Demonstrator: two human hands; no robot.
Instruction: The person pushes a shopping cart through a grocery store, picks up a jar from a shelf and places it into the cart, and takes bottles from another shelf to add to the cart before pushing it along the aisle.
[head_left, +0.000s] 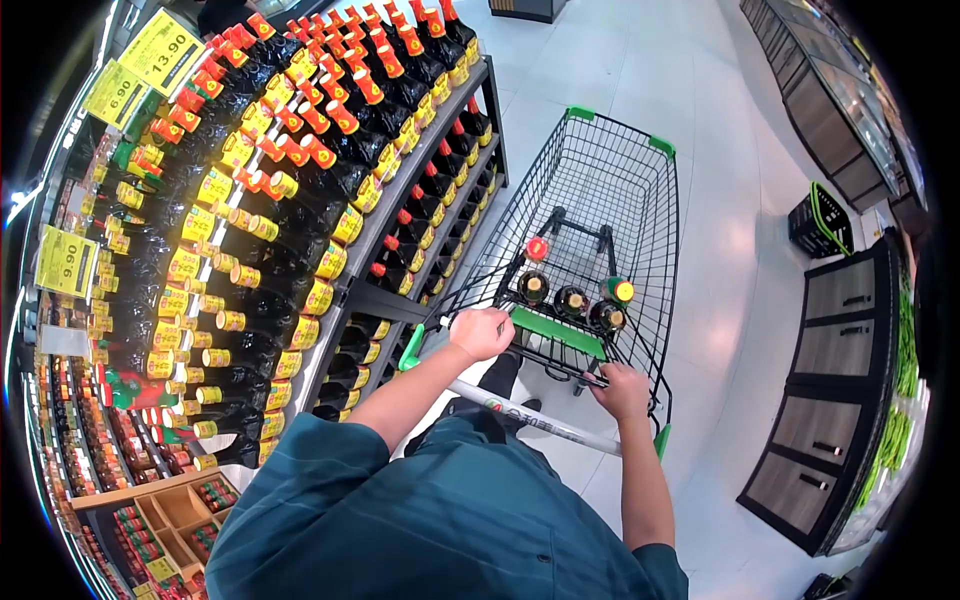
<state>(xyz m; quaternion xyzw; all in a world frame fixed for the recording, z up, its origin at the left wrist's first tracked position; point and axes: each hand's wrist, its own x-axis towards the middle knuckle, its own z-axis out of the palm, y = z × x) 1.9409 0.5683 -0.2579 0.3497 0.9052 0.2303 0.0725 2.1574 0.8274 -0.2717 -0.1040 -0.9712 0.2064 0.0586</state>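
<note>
A black wire shopping cart (655, 215) with green corners stands in front of me. My left hand (480, 333) is closed at the cart's black rear wire frame, beyond the white handlebar (535, 417). On the right, my right hand (620, 390) has its fingers wrapped round part of the same frame. A green panel (556, 334) lies between the hands. Several dark bottles stand upright just past it, among them a red-capped bottle (537, 248), a yellow-capped bottle (622, 290) and a dark-topped bottle (571, 301). Their lower parts are mostly hidden.
Tiered shelves (425, 235) of dark bottles with red or yellow caps rise close on the left. Yellow price signs (68, 262) hang there. To the right are a dark cabinet (825, 410) with green produce on top and a black basket (820, 220). Pale floor tiles (720, 300) run between.
</note>
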